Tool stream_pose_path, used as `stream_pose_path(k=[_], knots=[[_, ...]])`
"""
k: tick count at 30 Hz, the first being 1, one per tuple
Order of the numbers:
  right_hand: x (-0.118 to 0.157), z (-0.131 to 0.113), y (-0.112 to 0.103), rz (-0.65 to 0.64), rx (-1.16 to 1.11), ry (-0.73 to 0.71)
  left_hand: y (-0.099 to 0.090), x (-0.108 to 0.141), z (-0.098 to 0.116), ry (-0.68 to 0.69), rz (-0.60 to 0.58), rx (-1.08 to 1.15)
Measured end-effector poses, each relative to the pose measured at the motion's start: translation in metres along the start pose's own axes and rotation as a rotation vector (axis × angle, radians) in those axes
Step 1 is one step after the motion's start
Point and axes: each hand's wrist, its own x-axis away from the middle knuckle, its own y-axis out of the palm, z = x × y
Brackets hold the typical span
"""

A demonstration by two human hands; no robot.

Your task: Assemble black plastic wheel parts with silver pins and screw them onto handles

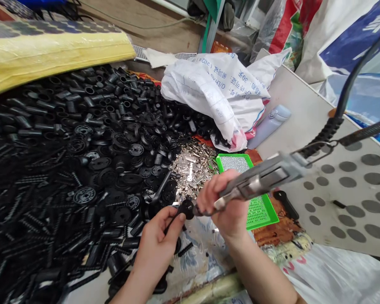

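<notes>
My right hand [224, 207] is wrapped around a pistol-less, straight screwdriver tool [266, 177], a grey power driver slanting down to the left. Its tip end meets a black plastic part [186, 208] with a rounded end. Between thumb and fingers, my left hand [161, 234] pinches that same part; its lower portion is hidden by the fingers. Behind my right hand lies a green tray [219, 163] with many tiny silver pieces, probably screws, partly covered by the hand and tool. Just beyond both hands spreads a heap of small flat metal plates [190, 166].
Black plastic parts [107, 139] are piled across the left. A white woven sack [212, 84] and a lilac bottle [269, 124] stand behind. A perforated pale board [329, 194] borders the right. The tool's black cable [348, 93] rises to the upper right.
</notes>
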Motion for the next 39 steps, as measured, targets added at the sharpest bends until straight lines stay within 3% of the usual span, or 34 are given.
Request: stream_pose_path(k=[3, 5, 9, 12, 13, 14, 16, 20, 23, 26, 32, 39], knots=[[-0.008, -0.008, -0.008, 0.190, -0.201, -0.126, -0.004, -0.001, 0.000, 0.028, 0.020, -0.003], [-0.010, -0.010, -0.016, 0.226, -0.082, -0.125, -0.008, 0.000, 0.004, 0.025, 0.020, 0.016], [0.003, -0.015, -0.037, 0.168, 0.423, -0.038, -0.018, 0.008, 0.016, 0.016, 0.029, 0.065], [0.025, -0.027, -0.047, 0.081, 0.946, 0.019, -0.024, 0.016, 0.020, 0.082, 0.099, 0.050], [0.033, -0.031, -0.046, 0.008, 1.059, 0.059, -0.026, 0.018, 0.020, 0.109, 0.116, 0.032], [0.040, -0.034, -0.041, -0.148, 1.096, 0.095, -0.028, 0.020, 0.020, 0.137, 0.127, 0.005], [0.050, -0.034, -0.024, -0.323, 1.004, 0.068, -0.032, 0.024, 0.017, 0.190, 0.127, -0.089], [0.046, -0.019, 0.025, -0.185, 0.860, -0.079, -0.041, 0.030, 0.006, 0.349, 0.198, -0.339], [0.033, -0.006, 0.045, -0.248, 0.774, -0.102, -0.045, 0.034, 0.001, 0.469, 0.317, -0.453], [0.027, -0.002, 0.049, -0.272, 0.682, -0.123, -0.048, 0.037, 0.000, 0.568, 0.371, -0.555], [0.026, -0.005, 0.047, -0.338, 0.650, -0.209, -0.056, 0.038, -0.003, 0.666, 0.293, -0.617], [0.021, -0.010, 0.043, -0.498, 0.715, -0.365, -0.060, 0.045, -0.004, 0.549, 0.185, -0.535]])
